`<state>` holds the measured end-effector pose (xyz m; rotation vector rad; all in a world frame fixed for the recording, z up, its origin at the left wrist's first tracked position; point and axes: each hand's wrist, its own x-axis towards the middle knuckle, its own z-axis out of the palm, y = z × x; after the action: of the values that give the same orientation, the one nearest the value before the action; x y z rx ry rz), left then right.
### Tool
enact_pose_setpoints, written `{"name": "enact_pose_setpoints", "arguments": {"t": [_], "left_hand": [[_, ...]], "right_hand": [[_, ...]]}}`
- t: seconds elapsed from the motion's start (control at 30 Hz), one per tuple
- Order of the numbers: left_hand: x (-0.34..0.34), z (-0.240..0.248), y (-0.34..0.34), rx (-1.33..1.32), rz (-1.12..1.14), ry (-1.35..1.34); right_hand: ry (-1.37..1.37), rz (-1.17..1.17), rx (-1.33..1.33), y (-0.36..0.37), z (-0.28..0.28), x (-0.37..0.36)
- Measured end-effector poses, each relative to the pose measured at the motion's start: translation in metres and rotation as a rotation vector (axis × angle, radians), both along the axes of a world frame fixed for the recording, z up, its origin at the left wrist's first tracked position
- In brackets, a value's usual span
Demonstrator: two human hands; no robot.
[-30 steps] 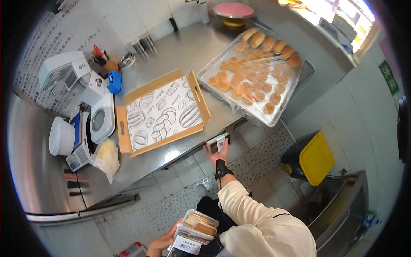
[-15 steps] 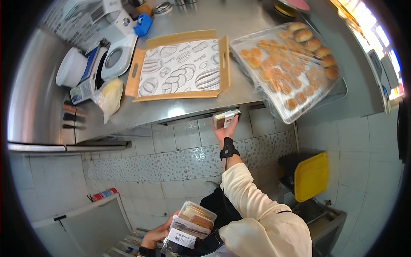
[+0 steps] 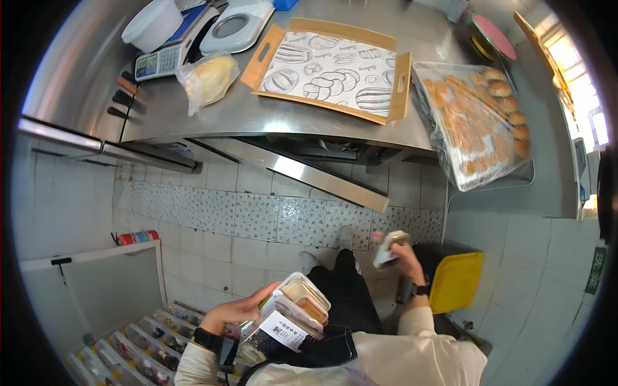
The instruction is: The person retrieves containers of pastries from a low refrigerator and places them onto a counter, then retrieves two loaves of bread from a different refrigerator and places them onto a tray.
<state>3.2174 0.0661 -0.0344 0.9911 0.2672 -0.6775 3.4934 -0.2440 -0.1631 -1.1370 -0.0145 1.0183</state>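
My left hand (image 3: 239, 311) is closed around a stack of clear plastic food boxes (image 3: 300, 315) held low against my body. The top box shows pale and brown food inside, and a white label (image 3: 282, 330) is on a lower one. Over by the yellow bin lid, my right hand (image 3: 405, 258) grips a small pale package (image 3: 390, 249), blurred by motion, so its kind is unclear. A metal-edged door or drawer front (image 3: 322, 181) stands out at an angle beneath the counter, with a dark space behind it.
On the steel counter (image 3: 251, 122) are a cardboard tray with printed paper (image 3: 393, 117), a bagged pale lump (image 3: 212, 80), scales (image 3: 164, 62) and a plastic-covered tray of buns (image 3: 473, 183). A yellow-lidded bin (image 3: 458, 283) stands right; a fire extinguisher (image 3: 138, 237) is left.
My right hand has drawn back from the counter edge, toward me and rightward, with the small package. The front under the counter has swung or slid outward. My view has shifted.
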Motion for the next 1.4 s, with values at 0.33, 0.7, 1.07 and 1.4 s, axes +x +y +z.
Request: {"name": "enact_pose_setpoints", "arguments": {"t": [0.33,0.7,1.07,1.4], "left_hand": [[-0.058,-0.012,-0.011,0.131,0.02,-0.169],[-0.115,-0.014,-0.032,0.124,0.284,-0.142],[-0.134,-0.037,-0.053,0.079,0.595,-0.077],[-0.024,-0.17,-0.003,0.015,0.424,-0.276]], "right_hand": [[-0.114,0.559,-0.214,0.11,0.003,0.133],[0.484,0.988,0.007,0.132,-0.021,-0.069],[0.643,1.382,0.008,0.341,-0.092,-0.192],[0.0,0.708,-0.57,0.29,-0.155,0.091]]}}
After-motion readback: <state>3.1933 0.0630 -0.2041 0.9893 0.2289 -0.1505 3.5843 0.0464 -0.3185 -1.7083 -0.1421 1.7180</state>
